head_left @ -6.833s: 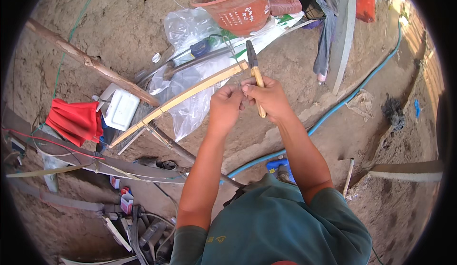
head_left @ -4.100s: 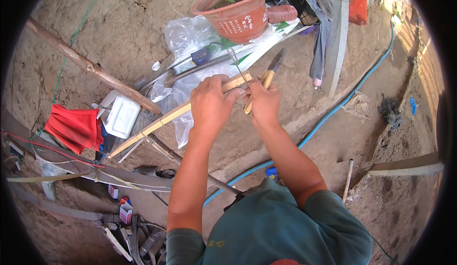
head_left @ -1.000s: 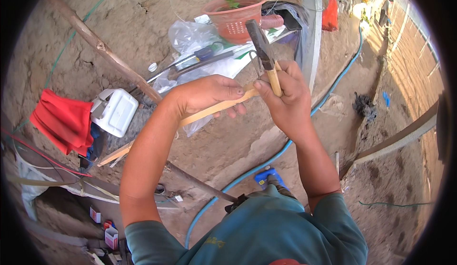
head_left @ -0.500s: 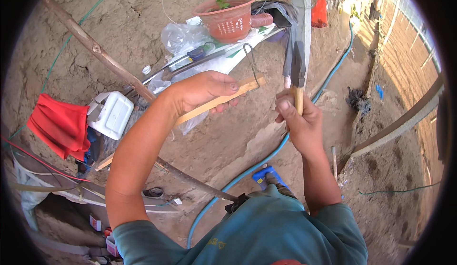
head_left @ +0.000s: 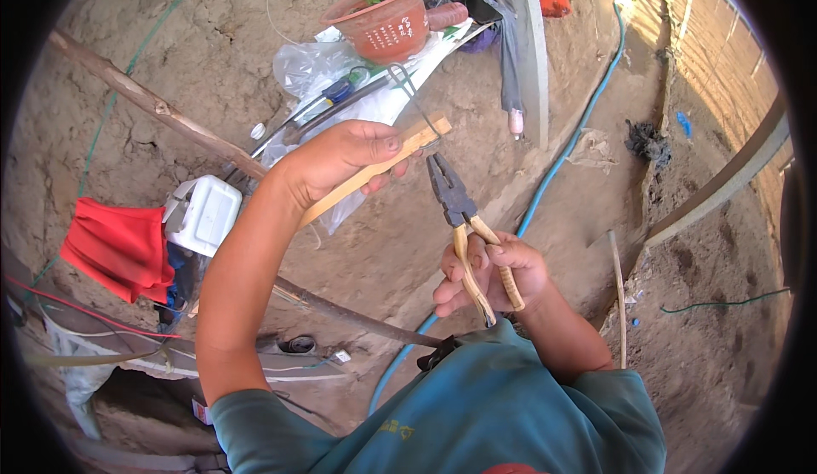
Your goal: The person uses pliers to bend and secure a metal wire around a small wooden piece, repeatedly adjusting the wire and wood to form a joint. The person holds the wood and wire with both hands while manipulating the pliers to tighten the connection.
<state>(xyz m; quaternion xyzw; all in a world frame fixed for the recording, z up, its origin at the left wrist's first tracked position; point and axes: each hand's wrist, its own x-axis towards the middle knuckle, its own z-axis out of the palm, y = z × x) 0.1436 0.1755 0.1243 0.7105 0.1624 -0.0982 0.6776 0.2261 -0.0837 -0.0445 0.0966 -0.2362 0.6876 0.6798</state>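
Observation:
My left hand (head_left: 361,152) is closed round a light wooden stick (head_left: 339,195), thumb on top. A dark bent wire (head_left: 409,91) loops up from the stick's far end and wraps round it there. In my right hand (head_left: 494,271) is a pair of pliers (head_left: 454,195) with dark metal jaws and tan handles. My fingers hold the handles, which stand somewhat apart. The jaws point up toward the wire end of the stick, just short of it; whether they touch the wire I cannot tell.
Ahead stands a brown plant pot (head_left: 379,25) beside clear plastic bags. A white box (head_left: 204,215) and red cloth (head_left: 119,248) lie at left. A wooden pole (head_left: 153,106) slants across the left. The blue hose (head_left: 568,159) crosses the ground. A grey post (head_left: 529,65) rises ahead.
The pliers have swung down and left from upright beside the post, and their handles now show spread apart. My left hand with the stick has shifted slightly left.

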